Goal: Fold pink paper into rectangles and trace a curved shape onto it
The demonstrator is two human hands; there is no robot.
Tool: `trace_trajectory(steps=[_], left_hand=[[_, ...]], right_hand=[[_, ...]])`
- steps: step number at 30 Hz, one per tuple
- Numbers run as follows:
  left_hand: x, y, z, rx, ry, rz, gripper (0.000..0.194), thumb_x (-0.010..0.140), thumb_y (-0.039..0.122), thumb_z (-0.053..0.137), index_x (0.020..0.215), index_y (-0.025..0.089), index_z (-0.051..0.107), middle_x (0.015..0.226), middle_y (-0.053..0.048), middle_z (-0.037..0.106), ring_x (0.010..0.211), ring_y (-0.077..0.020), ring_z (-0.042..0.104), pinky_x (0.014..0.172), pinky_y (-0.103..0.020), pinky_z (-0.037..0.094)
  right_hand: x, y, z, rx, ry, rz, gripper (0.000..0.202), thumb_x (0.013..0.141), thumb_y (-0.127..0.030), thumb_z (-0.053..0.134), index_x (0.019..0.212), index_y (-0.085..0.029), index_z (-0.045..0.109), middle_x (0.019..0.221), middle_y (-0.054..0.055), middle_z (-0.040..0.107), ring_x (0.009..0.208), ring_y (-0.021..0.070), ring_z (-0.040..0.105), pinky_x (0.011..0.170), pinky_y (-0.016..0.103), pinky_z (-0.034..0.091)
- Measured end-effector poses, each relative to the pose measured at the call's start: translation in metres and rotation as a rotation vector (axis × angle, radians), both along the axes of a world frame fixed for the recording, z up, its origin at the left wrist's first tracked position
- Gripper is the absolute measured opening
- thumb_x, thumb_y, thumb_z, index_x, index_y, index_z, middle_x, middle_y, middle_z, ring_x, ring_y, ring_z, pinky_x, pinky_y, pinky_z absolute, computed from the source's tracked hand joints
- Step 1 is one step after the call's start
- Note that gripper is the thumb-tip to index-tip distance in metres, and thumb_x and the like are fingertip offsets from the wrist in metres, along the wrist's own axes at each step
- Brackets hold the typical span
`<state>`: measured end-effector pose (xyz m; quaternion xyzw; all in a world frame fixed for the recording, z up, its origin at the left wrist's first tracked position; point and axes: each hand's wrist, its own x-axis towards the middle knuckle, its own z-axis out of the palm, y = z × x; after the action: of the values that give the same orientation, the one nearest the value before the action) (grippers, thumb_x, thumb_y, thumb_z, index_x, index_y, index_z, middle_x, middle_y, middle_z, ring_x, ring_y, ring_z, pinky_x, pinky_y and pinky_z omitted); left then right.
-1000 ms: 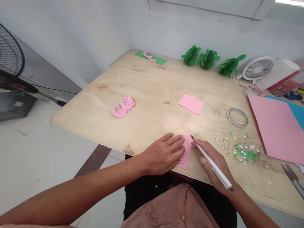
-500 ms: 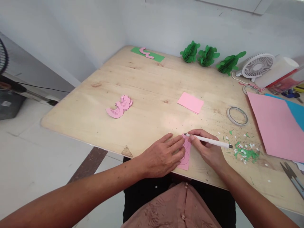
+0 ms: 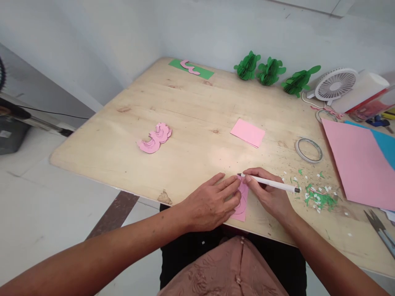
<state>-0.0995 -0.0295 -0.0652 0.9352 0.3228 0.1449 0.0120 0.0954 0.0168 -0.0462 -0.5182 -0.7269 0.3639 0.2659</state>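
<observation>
Near the front edge of the table lies a small pink paper with curved lines drawn on it. My left hand rests flat over its left part, fingers extended and slightly apart. A white pen is gripped in my right hand, its dark tip at the paper's top edge beside my left fingertips. Behind them sits a pink rectangular stack. Farther left are scalloped pink cutouts in a pile.
On the wooden table are a tape roll, green and white scraps, scissors and large pink sheets at right. Green paper shapes, a small fan and a green strip stand or lie at the back.
The pen's rear end has shifted slightly left, while its tip stays by the paper's top edge. My left hand keeps its place, and the view has moved a little.
</observation>
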Motion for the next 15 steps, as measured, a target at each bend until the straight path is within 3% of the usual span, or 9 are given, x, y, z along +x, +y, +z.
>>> trace_trajectory(steps=[15], left_hand=[[0.0016, -0.0005, -0.0001, 0.014, 0.018, 0.012, 0.033, 0.093, 0.028, 0.039, 0.115, 0.009, 0.054, 0.132, -0.019, 0.052, 0.130, -0.0294, 0.042, 0.106, -0.047, 0.034]], right_hand=[[0.0038, -0.0041, 0.0001, 0.064, -0.063, 0.050, 0.018, 0.087, -0.032, 0.052, 0.090, -0.020, 0.066, 0.084, 0.004, 0.073, 0.071, 0.0166, 0.066, 0.064, 0.026, 0.050]])
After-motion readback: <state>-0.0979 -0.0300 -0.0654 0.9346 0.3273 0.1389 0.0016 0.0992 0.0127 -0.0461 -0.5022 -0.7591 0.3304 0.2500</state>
